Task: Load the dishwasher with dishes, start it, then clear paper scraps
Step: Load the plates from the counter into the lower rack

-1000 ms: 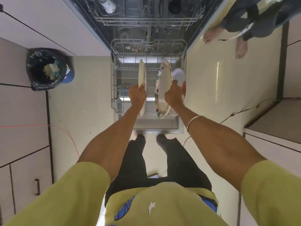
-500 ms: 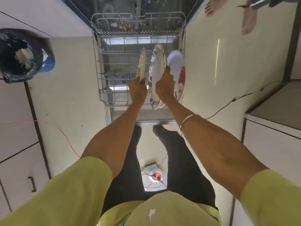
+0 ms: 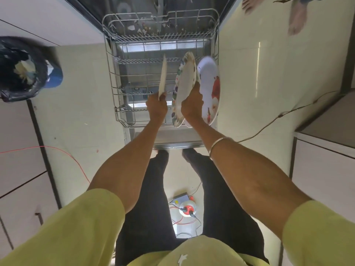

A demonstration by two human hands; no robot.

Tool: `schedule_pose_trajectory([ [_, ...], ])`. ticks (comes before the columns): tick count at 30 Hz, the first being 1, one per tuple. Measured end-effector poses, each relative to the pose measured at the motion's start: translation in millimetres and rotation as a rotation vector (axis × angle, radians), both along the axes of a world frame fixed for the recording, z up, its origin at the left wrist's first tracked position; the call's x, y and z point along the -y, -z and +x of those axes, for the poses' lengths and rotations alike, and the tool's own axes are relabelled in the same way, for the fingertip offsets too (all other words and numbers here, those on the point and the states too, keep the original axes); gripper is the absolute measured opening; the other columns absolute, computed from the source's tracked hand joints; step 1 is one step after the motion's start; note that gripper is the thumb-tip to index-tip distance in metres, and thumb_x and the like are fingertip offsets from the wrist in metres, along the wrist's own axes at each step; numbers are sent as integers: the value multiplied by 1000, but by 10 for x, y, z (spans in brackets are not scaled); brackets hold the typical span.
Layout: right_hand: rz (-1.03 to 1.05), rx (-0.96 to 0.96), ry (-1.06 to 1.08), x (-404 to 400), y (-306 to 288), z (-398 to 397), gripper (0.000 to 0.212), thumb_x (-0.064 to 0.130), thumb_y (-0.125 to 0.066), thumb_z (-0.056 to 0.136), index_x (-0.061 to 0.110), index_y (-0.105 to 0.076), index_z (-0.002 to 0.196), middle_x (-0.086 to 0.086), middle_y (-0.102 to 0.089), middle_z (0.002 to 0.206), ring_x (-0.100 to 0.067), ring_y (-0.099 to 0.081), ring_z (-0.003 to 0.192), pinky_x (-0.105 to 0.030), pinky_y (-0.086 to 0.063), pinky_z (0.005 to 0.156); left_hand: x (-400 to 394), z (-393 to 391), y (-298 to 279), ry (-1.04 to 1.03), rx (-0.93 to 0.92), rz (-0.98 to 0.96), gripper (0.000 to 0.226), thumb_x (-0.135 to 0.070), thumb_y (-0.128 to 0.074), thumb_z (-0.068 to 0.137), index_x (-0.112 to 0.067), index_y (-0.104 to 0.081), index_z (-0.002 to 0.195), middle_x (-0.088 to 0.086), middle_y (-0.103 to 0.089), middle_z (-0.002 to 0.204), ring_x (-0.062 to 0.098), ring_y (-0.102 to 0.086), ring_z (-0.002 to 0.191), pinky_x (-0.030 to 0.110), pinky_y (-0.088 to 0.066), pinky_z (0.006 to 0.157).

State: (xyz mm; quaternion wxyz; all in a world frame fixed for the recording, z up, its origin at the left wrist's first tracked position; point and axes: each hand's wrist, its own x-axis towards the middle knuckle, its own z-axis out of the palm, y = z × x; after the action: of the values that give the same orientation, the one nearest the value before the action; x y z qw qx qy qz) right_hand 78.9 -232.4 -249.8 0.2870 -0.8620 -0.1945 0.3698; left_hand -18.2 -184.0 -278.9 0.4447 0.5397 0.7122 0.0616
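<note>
Over the pulled-out lower rack [image 3: 115, 89], the left hand [image 3: 156, 106] pinches a plain plate [image 3: 162, 75] on edge and the right hand [image 3: 192, 105] grips a patterned plate [image 3: 185, 83] upright (a flowered plate [image 3: 210, 89] stands just beside), likely so both drop between the tines.

Bin [image 3: 25, 69] with black liner at my 10 o'clock, blue lid [image 3: 55, 78] beside it. Red wire [image 3: 63, 152] across floor at 9. Round red-and-white power socket [image 3: 187, 208] between my legs. Black cable [image 3: 278, 117] at 3. Someone's bare feet [image 3: 296, 20] at 1.
</note>
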Motion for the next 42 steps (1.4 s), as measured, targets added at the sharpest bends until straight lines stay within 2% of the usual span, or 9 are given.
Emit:
schedule_pose_trajectory([
  [3,-93,92,-64,-130,152,72,32,16,-38,106,2,-45,134,-3,-62,94,7,-57,71,-3,-44,61,51,-52,131,48,-1,5,36,-29,-58,97,5,-69,105,17,-70,95,29,-67,79,39,-59,73],
  [6,-161,54,-74,-208,297,76,39,19,-46,103,5,-42,140,-12,-59,126,-13,-57,110,-14,-41,94,125,-40,187,89,32,7,31,-22,-55,99,2,-68,113,17,-72,104,27,-70,83,34,-60,76],
  [8,-153,34,-68,-232,296,13,47,18,-50,101,6,-37,144,-13,-55,134,-24,-53,122,-22,-37,102,152,14,115,111,43,27,30,-21,-55,99,0,-69,114,18,-71,108,31,-68,98,41,-56,88],
  [12,-259,20,-127,-255,248,39,56,13,-62,93,4,-37,143,-16,-53,136,-31,-52,126,-36,-44,102,170,86,15,132,38,14,32,-16,-56,99,-2,-62,127,19,-66,122,36,-62,113,48,-52,95],
  [16,-325,-26,-99,-202,106,65,60,14,-69,86,0,-39,137,-17,-55,133,-35,-55,123,-41,-51,99,236,16,-99,205,34,38,44,-7,-58,95,-4,-51,138,17,-63,128,32,-67,104,42,-55,87],
  [23,-389,-66,-139,41,-230,-134,49,16,-68,85,-1,-49,126,-17,-60,126,-35,-58,118,-36,-52,95,408,-240,-442,282,59,42,54,-9,-65,89,-1,-46,140,19,-58,134,36,-61,117,47,-52,94],
  [35,-269,112,-287,406,-1109,-138,39,18,-54,98,1,-45,131,-17,-58,128,-33,-58,117,-35,-48,91,612,-494,-977,360,-36,-32,46,-7,-50,97,-6,-47,143,17,-56,138,32,-66,106,38,-55,89],
  [39,-260,141,-313,580,-1221,-173,34,11,-53,95,1,-49,127,-17,-60,124,-34,-60,113,-31,-47,84,782,-569,-1051,340,-62,-49,46,-11,-50,98,-4,-46,143,19,-57,135,35,-61,114,43,-50,98],
  [42,-230,151,-331,725,-1234,-261,34,6,-53,92,0,-50,125,-18,-60,121,-36,-60,111,-34,-48,82,930,-676,-1066,369,-51,-21,44,-11,-47,97,-3,-47,141,20,-60,130,35,-64,104,47,-55,92],
])
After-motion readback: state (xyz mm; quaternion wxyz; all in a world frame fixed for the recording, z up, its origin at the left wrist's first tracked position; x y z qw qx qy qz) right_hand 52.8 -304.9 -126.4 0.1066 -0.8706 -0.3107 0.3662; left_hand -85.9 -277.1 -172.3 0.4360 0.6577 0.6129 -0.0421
